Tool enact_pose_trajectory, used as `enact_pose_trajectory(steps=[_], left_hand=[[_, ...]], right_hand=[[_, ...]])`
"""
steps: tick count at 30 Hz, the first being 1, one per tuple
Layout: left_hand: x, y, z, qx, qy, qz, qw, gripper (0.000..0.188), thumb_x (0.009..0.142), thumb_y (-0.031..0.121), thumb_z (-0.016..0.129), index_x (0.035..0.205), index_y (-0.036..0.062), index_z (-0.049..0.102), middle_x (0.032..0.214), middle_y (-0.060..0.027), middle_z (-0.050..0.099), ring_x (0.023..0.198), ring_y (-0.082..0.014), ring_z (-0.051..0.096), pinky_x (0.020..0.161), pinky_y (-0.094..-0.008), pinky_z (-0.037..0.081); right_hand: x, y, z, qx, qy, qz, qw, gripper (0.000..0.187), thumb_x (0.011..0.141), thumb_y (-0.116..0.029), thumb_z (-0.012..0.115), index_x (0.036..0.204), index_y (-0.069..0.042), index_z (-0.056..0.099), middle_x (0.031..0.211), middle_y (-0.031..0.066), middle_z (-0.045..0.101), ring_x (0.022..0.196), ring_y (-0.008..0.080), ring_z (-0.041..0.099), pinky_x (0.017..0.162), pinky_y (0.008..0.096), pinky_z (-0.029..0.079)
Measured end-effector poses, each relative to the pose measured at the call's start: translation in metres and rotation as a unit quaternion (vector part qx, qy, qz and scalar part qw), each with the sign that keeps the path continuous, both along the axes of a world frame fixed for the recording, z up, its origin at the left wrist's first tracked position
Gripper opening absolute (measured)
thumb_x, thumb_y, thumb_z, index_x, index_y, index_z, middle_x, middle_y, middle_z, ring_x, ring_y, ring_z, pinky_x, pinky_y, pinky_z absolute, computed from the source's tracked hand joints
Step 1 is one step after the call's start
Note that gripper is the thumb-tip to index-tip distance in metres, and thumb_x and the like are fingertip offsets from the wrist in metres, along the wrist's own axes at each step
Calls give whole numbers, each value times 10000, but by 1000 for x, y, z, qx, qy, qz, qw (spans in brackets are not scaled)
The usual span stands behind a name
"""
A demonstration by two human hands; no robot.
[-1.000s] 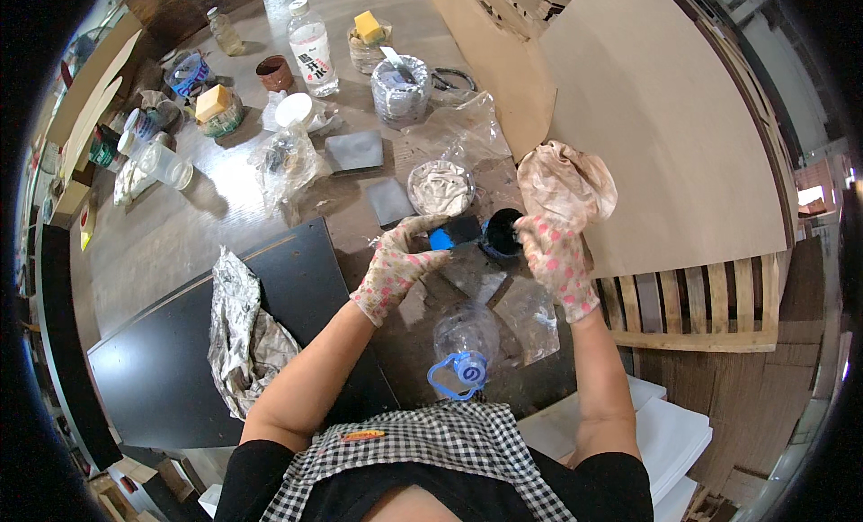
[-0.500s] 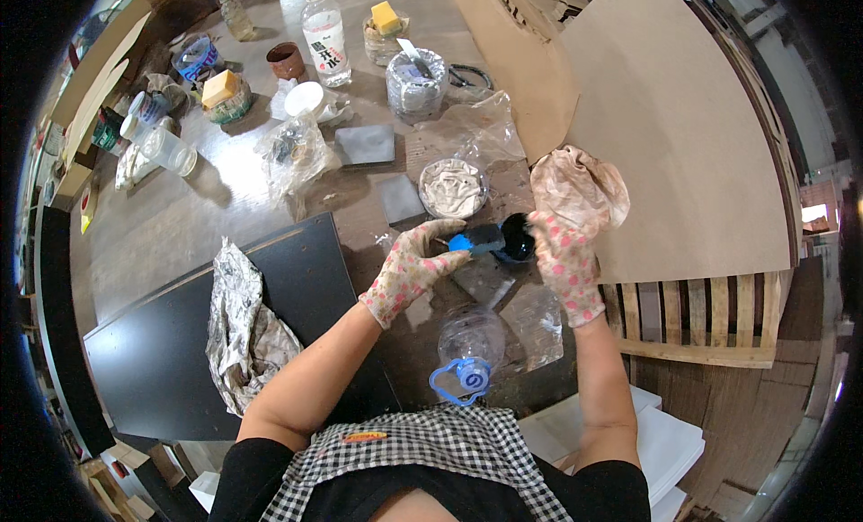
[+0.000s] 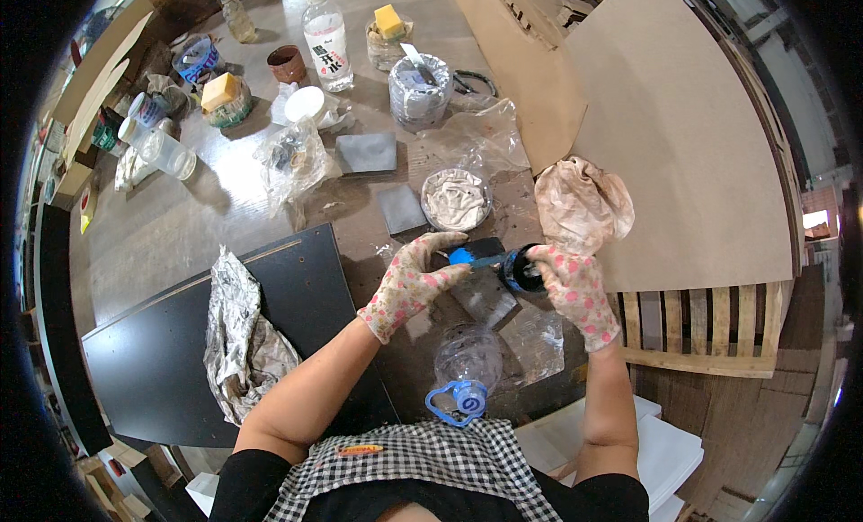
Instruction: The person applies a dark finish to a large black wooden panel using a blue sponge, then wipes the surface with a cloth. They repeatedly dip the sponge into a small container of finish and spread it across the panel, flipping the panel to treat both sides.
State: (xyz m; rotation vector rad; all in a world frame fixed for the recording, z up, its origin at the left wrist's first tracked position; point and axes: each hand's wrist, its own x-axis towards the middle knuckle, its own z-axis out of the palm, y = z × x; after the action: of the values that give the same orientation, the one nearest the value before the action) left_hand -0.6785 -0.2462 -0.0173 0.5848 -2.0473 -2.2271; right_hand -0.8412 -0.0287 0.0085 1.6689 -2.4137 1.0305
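My left hand [image 3: 415,281], in a pink-patterned white glove, pinches a small flat block [image 3: 480,252] at its left end. The block is dark with a bright blue patch. My right hand [image 3: 580,293], gloved the same way, has its fingers closed at the rim of a small black cup [image 3: 519,272], which leans over near the block's right end. Its inside looks dark and shiny. A grey block [image 3: 484,297] lies beneath them. Just beyond stands a round tub [image 3: 457,200] with a crumpled whitish cloth in it.
A clear jug [image 3: 467,356] with a blue handle lies near my apron. Grey blocks [image 3: 367,152], a plastic bottle [image 3: 327,41], and a wrapped pot [image 3: 420,92] stand farther off. A stained cloth [image 3: 243,333] covers part of a black board [image 3: 148,342]; a pinkish cloth [image 3: 584,203] lies right.
My right hand has come down, and its fingers are now at the black cup's rim. The cup has shifted nearer to me and tilted. My left hand keeps the block, slightly lower.
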Motion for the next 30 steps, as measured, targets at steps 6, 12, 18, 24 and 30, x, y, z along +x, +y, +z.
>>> enact_pose_trajectory(steps=[6,12,18,24,30], left_hand=[[1,0,2,-33,21,-13,999,499,865,158,764,1318,16,610,1198,-114,650,1105,-165,588,987,-313,463],[1,0,5,2,-11,-14,1000,498,870,163,760,1312,-6,606,1207,-123,651,1111,-170,591,991,-317,463],[-1,0,0,-52,32,27,998,480,858,126,755,1296,-15,618,1146,-69,676,1043,-125,602,945,-302,489],[-1,1,-1,-80,60,29,995,485,862,132,754,1296,-32,611,1137,-73,680,1048,-127,601,944,-300,488],[-1,-2,3,-37,13,38,999,485,866,140,749,1299,-29,609,1102,-82,694,1012,-129,621,912,-301,505]], right_hand=[[6,0,2,41,64,-29,997,298,827,-7,652,1117,-66,690,887,136,725,801,307,711,695,402,554],[11,-6,7,88,-29,-75,993,172,896,27,637,1054,-14,692,960,134,744,866,271,733,775,348,567],[14,-14,10,47,25,-13,998,237,872,16,639,1090,-54,696,899,122,724,849,288,707,717,383,550],[10,-8,8,52,-6,-61,997,233,882,-11,631,1102,-60,692,950,127,732,813,279,708,727,376,546],[10,-6,4,42,-37,18,998,242,860,34,632,1088,-35,675,991,152,727,899,314,713,789,402,568]])
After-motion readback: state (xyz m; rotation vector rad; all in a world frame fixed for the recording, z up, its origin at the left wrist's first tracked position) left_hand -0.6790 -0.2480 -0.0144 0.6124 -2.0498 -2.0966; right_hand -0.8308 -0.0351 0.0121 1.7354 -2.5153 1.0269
